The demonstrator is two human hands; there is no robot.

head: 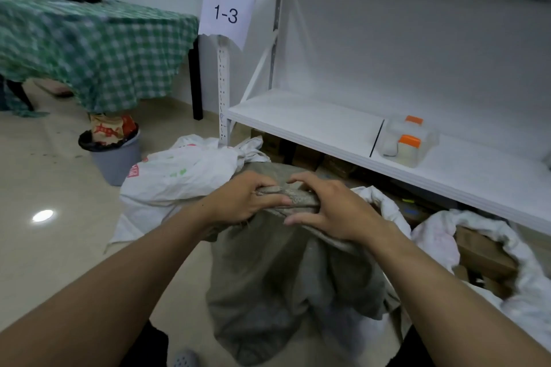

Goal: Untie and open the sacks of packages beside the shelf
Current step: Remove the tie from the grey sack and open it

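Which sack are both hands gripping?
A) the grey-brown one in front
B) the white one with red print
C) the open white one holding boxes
A: the left hand and right hand both grip the bunched neck of the grey-brown sack.

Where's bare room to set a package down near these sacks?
The shelf board left of the orange-lidded containers is bare, as is the floor left of the tied white sack. Crowded under the shelf: boxes, open white sack.

A storeroom is indicated by the white metal shelf rack (304,116), to which a paper label (226,13) reading "1-3" is fixed. Woven sacks (179,179) and cardboard boxes (337,165) are kept on the floor (44,262) at its foot.
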